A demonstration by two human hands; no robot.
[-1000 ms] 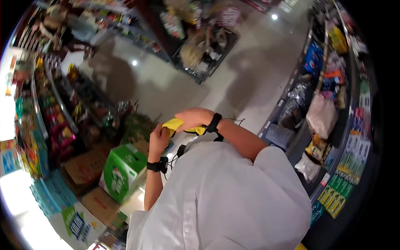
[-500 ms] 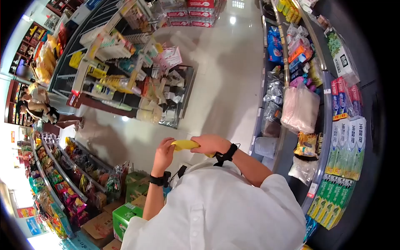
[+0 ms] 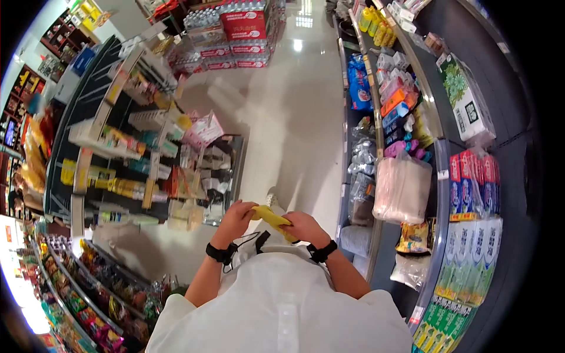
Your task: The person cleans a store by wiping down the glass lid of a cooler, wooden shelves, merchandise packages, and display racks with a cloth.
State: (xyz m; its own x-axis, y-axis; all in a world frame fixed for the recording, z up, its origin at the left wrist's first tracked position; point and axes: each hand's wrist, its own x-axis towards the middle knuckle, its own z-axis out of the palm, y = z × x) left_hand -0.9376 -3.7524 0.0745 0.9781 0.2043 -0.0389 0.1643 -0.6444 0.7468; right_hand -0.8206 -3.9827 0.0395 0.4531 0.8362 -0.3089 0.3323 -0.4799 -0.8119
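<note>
A folded, limp yellow cloth (image 3: 271, 217) stretches between my two hands in front of my chest. My left hand (image 3: 238, 217) is closed on one end of it, fingers pinched at the edge. On the other end my right hand (image 3: 304, 228) is closed too, with part of the cloth hanging below the fingers. Each wrist wears a black strap. Below the cloth a shoe (image 3: 271, 197) shows on the tiled floor.
An aisle of shiny tiles (image 3: 288, 117) runs ahead. To the right stands a long shelf with packs of tissue (image 3: 403, 189) and toothpaste boxes (image 3: 471, 182). A shelf unit (image 3: 154, 150) is on the left, snack racks (image 3: 88, 288) lower left, and stacked bottled drinks (image 3: 244, 38) ahead.
My view has turned and moved along the aisle, so the shelves shift and the drinks stack shows more fully. The cloth now slants down to the right, still in both hands.
</note>
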